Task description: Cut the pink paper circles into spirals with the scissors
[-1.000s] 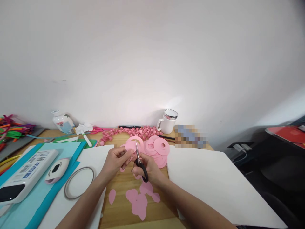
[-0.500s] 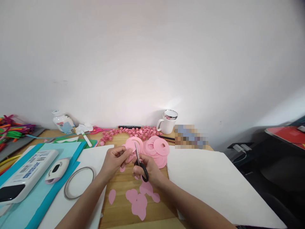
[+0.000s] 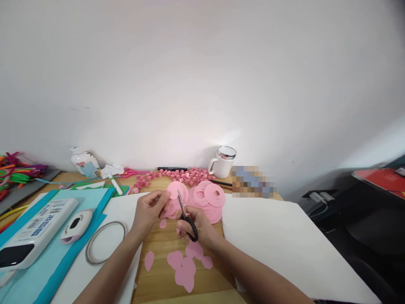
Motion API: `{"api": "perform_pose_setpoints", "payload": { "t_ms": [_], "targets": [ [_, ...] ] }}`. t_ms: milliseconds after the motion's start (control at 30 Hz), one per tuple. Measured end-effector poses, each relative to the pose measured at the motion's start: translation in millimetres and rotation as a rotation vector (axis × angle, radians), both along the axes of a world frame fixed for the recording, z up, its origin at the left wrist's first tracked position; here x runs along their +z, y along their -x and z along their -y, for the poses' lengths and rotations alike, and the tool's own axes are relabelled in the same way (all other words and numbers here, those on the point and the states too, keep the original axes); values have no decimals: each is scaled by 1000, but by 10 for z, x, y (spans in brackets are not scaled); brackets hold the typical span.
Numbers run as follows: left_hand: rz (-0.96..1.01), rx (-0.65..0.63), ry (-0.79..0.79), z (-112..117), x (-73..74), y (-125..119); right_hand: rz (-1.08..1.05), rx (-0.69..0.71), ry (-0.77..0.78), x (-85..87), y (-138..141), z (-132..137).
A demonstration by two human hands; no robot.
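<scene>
Left hand (image 3: 148, 211) pinches a pink paper disc (image 3: 176, 192) by its edge, lifted above the wooden table (image 3: 158, 249), so the blades reach it. Right hand (image 3: 196, 226) closed through black-handled scissors (image 3: 186, 217) (blades angled into disc). Cut petals (image 3: 185, 266) lie near the wrists

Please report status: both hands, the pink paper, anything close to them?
Left hand pinches pink paper piece. Right hand grips black scissors, blades at the paper. Cut pink petals on table below; stack of pink rings just right.
</scene>
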State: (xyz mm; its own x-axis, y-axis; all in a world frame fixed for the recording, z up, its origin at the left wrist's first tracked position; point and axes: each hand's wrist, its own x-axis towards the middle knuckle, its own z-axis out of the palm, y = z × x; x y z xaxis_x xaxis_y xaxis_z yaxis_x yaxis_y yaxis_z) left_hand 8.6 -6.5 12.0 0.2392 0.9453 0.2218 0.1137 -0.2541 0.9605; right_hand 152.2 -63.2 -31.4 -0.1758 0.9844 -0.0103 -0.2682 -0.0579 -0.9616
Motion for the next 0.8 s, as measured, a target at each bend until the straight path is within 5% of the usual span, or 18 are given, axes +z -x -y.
{"api": "perform_pose_setpoints", "payload": {
  "t_ms": [267,500,800],
  "targets": [
    [-102,-7,-33,46,47,-22,19,13,25,19,10,12],
    [-161,-157,11,26,36,18,-7,16,-35,33,-18,-9],
    [-85,-124,25,39,48,-12,-16,-25,-17,-31,-2,-30]
  ]
}}
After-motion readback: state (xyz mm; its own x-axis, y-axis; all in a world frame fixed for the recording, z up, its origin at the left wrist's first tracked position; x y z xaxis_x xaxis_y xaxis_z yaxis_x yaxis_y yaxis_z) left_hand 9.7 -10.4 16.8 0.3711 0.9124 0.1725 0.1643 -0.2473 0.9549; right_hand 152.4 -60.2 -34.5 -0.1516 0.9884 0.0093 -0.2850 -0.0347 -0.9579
